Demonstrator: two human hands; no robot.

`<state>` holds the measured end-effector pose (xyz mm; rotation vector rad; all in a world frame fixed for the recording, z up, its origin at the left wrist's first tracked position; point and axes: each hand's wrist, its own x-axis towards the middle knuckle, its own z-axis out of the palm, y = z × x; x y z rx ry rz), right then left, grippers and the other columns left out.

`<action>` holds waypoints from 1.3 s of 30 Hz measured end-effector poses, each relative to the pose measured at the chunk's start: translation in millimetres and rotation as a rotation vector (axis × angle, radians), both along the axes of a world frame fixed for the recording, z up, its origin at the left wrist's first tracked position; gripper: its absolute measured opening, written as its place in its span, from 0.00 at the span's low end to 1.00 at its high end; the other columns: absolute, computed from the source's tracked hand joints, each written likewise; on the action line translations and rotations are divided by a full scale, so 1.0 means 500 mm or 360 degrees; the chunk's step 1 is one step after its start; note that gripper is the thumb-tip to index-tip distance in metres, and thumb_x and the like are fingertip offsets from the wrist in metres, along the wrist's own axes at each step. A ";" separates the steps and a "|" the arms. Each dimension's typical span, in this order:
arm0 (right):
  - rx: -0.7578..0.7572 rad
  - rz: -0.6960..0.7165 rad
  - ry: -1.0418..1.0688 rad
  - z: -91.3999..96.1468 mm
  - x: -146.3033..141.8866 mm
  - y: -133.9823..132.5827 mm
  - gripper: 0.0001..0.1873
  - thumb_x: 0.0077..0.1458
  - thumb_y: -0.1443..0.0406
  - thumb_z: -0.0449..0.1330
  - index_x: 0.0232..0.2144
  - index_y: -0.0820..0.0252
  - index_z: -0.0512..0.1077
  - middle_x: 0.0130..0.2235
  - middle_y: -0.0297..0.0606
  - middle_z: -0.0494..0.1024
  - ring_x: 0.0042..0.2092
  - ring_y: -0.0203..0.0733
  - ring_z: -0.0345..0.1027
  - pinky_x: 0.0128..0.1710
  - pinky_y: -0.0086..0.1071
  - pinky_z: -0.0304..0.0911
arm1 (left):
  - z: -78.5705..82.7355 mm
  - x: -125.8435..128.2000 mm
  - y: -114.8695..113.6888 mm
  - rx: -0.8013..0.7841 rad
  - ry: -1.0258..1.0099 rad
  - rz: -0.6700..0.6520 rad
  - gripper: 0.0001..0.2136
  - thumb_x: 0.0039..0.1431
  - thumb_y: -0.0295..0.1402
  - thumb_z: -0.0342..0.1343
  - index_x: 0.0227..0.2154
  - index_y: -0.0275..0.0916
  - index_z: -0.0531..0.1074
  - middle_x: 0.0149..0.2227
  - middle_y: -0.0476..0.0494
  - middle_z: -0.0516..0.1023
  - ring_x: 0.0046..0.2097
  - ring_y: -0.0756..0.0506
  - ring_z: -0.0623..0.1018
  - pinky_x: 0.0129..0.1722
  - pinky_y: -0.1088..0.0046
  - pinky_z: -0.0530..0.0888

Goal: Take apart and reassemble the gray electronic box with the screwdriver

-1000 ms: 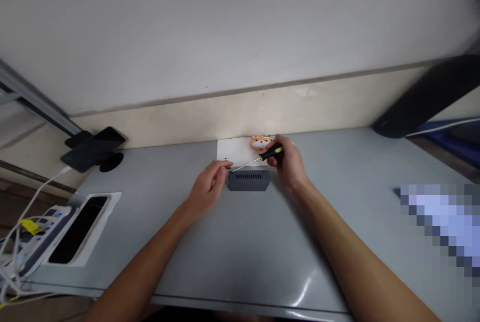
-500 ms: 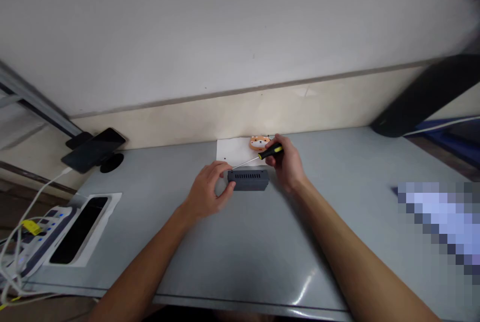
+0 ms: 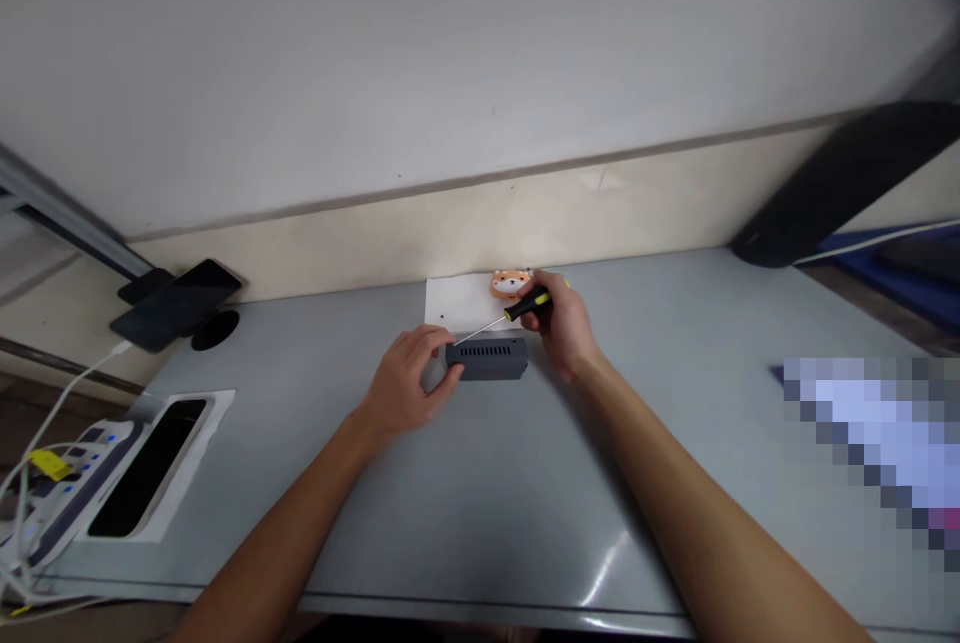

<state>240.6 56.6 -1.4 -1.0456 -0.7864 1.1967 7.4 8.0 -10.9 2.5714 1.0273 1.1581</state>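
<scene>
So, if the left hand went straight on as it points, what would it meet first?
The dark grey slotted box: the left hand has its thumb and fingers at its left end, seemingly touching it. The screwdriver has its tip close by, though depth is unclear.

At the table's (image 3: 285, 463) left back corner, a dark phone (image 3: 176, 305) leans on a stand with a round black base (image 3: 215, 331), a white cable (image 3: 69, 391) running down from it. Nearer the front, another phone (image 3: 150, 468) lies screen up on white paper (image 3: 216, 411), just beside a power strip (image 3: 94, 493) with blue lights and a yellow tag (image 3: 49, 465). A dark cylinder (image 3: 840, 188) leans by the wall (image 3: 480, 53) at right; a pixelated patch (image 3: 870, 433) covers something nearer.
</scene>
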 end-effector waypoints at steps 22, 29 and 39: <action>-0.0054 -0.0100 -0.0432 -0.043 -0.032 -0.002 0.22 0.57 0.45 0.61 0.30 0.57 0.77 0.25 0.35 0.75 0.28 0.39 0.66 0.26 0.31 0.58 | 0.014 -0.064 0.031 0.0013 -0.0039 -0.0029 0.07 0.62 0.30 0.59 0.43 0.41 0.70 0.42 0.41 0.79 0.41 0.43 0.79 0.44 0.62 0.77; 0.0026 0.0009 -0.0548 -0.037 -0.033 -0.010 0.24 0.59 0.44 0.58 0.34 0.58 0.78 0.26 0.34 0.76 0.27 0.37 0.62 0.27 0.31 0.55 | 0.030 -0.040 0.018 0.0106 0.0019 0.0012 0.12 0.64 0.29 0.56 0.50 0.42 0.71 0.49 0.41 0.79 0.50 0.41 0.78 0.53 0.59 0.73; -0.0103 -0.0052 -0.0057 -0.021 -0.009 -0.002 0.21 0.55 0.45 0.61 0.32 0.57 0.76 0.24 0.32 0.74 0.23 0.34 0.61 0.22 0.30 0.54 | 0.029 -0.041 0.023 0.0041 0.0126 -0.0026 0.13 0.63 0.26 0.53 0.49 0.42 0.70 0.45 0.41 0.81 0.46 0.41 0.79 0.51 0.58 0.72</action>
